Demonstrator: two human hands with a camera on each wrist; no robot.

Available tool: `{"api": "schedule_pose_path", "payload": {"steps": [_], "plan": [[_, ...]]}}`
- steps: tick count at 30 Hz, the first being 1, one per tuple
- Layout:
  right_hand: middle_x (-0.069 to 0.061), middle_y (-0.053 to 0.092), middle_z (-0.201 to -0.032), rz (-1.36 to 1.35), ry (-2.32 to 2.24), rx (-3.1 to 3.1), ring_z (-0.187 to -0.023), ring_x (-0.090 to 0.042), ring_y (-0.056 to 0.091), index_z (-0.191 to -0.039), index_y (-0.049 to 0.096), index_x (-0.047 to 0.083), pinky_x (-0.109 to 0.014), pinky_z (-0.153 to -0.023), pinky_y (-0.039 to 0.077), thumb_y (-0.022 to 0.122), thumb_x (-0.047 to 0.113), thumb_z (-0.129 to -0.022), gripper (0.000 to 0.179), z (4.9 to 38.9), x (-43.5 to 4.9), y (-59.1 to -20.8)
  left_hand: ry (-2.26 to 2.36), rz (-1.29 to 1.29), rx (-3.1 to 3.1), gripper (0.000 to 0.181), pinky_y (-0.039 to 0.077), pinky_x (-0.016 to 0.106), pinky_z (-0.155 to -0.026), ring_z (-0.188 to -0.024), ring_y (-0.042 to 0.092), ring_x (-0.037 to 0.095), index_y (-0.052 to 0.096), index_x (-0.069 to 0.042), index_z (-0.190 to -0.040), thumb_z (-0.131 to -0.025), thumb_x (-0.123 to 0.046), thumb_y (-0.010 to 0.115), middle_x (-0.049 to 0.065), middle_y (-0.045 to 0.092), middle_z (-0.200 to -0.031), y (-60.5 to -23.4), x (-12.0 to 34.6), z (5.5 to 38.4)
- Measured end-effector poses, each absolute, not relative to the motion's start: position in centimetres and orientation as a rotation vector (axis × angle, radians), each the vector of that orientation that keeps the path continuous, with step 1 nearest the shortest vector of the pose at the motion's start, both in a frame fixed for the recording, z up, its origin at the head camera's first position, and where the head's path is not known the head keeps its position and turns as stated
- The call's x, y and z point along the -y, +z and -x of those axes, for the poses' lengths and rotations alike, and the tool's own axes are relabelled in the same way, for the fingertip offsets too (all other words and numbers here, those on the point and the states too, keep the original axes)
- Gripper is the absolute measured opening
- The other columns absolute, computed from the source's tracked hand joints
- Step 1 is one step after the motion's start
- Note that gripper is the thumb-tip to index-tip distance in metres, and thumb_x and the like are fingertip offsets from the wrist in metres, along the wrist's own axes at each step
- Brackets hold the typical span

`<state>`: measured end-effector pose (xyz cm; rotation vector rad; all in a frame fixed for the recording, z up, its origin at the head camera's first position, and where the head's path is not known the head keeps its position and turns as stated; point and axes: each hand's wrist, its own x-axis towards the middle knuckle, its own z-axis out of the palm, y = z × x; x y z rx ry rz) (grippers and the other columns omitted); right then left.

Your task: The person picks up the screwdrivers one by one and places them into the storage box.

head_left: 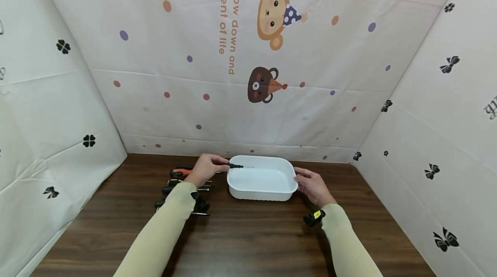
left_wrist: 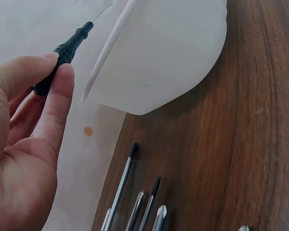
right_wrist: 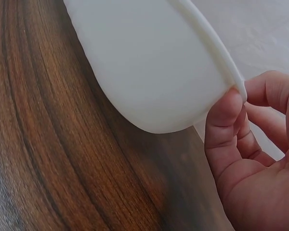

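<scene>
Between thumb and fingers my left hand pinches a small black-handled screwdriver. Its thin shaft points right, over the left rim of a white plastic tub. My right hand grips the tub's right rim, thumb on one side and fingers on the other, as the right wrist view shows. Nothing lies inside the tub in the head view. Below the left hand in its wrist view, several screwdriver shafts lie on the wooden table.
Left of the tub, several screwdrivers lie in a group, one with an orange and black handle, partly covered by the left arm. The brown wooden table meets a printed cloth wall behind the tub. More cloth hangs at both sides.
</scene>
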<state>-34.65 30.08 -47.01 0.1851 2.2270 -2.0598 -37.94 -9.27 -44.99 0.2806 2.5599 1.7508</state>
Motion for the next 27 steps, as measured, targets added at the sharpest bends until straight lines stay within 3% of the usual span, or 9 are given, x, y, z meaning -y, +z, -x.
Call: {"api": "schedule_pose_path", "payload": {"steps": [4, 20, 27], "plan": [[-0.004, 0.071, -0.116, -0.192, -2.054, -2.231, -0.080, -0.014, 0.067, -0.146, 0.055, 0.002, -0.026, -0.074, 0.060, 0.066, 0.009, -0.098, 0.049, 34.6, -30.2, -47.0, 1.699, -0.272, -2.583, 0.020, 0.058, 0.034, -0.085, -0.101, 0.066, 0.020, 0.083, -0.015, -0.103, -0.083, -0.015, 0.087, 0.006, 0.075, -0.113, -44.8, 8.5, 38.5], [-0.009, 0.069, -0.124, -0.187, -2.076, -2.219, -0.080, -0.012, 0.067, -0.146, 0.054, 0.000, -0.025, -0.073, 0.059, 0.067, 0.008, -0.097, 0.051, 35.0, -29.8, -46.9, 1.558, -0.351, -2.601, 0.014, 0.057, 0.034, -0.081, -0.093, 0.066, 0.020, 0.083, -0.016, -0.092, -0.080, -0.014, 0.089, 0.001, 0.076, -0.100, -44.5, 5.2, 40.6], [-0.019, 0.063, -0.136, -0.204, -2.064, -2.233, -0.081, -0.013, 0.067, -0.145, 0.055, 0.001, -0.026, -0.074, 0.060, 0.064, 0.007, -0.099, 0.048, 35.0, -30.1, -47.1, 1.457, -0.392, -2.633, 0.010, 0.056, 0.033, -0.079, -0.088, 0.067, 0.018, 0.082, -0.013, -0.089, -0.081, -0.009, 0.086, 0.002, 0.076, -0.096, -44.1, 3.6, 41.0]]}}
